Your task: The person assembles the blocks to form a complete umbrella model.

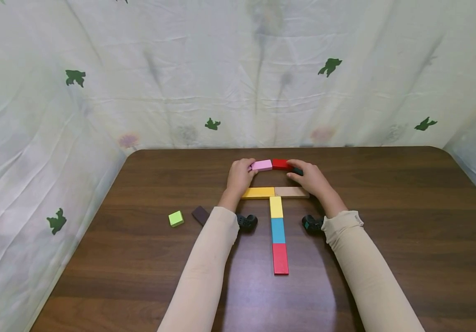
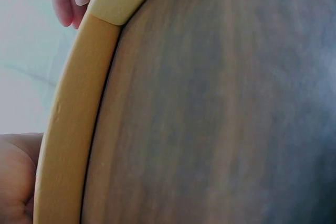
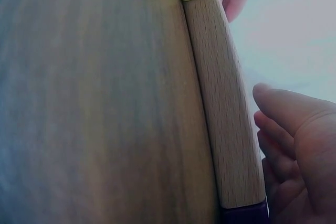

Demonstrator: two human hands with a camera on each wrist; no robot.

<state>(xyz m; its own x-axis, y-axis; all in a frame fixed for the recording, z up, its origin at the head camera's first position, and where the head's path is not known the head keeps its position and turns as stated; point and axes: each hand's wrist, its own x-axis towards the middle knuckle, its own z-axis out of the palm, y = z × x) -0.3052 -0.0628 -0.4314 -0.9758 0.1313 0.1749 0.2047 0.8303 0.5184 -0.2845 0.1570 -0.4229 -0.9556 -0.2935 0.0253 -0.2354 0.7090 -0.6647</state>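
At the far side of the table my left hand (image 1: 239, 176) pinches the left end of a pink block (image 1: 261, 165) between fingers and thumb. Against that block's right end lies a red block (image 1: 280, 164). My right hand (image 1: 313, 179) holds a dark green block (image 1: 298, 171) at the red one's right, its fingers partly covering both. Nearer me, a yellow-orange block (image 1: 258, 193) and a plain wooden block (image 1: 291, 192) form a crossbar. From their joint a pale yellow block (image 1: 276, 207), a blue block (image 1: 278, 230) and a pinkish-red block (image 1: 280, 259) run toward me.
A lime green cube (image 1: 176, 219) lies to the left, with a dark brown block (image 1: 200, 215) partly under my left sleeve. Black devices (image 1: 247, 223) sit at both wrists. Beyond the wooden table's far edge (image 1: 188, 150) hangs a pale patterned cloth (image 1: 238, 78).
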